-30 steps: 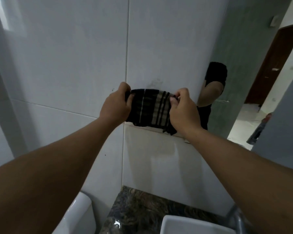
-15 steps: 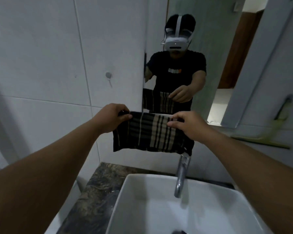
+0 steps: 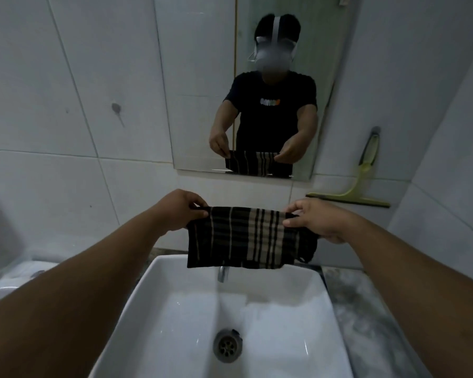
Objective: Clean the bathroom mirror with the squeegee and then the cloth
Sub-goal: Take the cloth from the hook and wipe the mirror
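A dark cloth (image 3: 246, 237) with tan stripes hangs folded between both hands, above the back of the sink. My left hand (image 3: 185, 210) pinches its upper left corner and my right hand (image 3: 316, 221) pinches its upper right corner. The mirror (image 3: 202, 77) is on the tiled wall straight ahead, above the cloth, and reflects a person holding the same cloth. A light green squeegee (image 3: 357, 186) hangs from a wall hook to the right of the mirror, blade down, apart from both hands.
A white rectangular sink (image 3: 175, 309) with a metal drain (image 3: 227, 346) lies below the cloth. A chrome tap (image 3: 223, 274) pokes out under the cloth's lower edge. A marbled counter (image 3: 366, 309) runs to the right. A white toilet tank (image 3: 17, 276) sits at the left.
The view has swung right and down, from the bare tiled wall to the mirror and sink. Both hands kept hold of the cloth, which now hangs stretched out wider over the sink.
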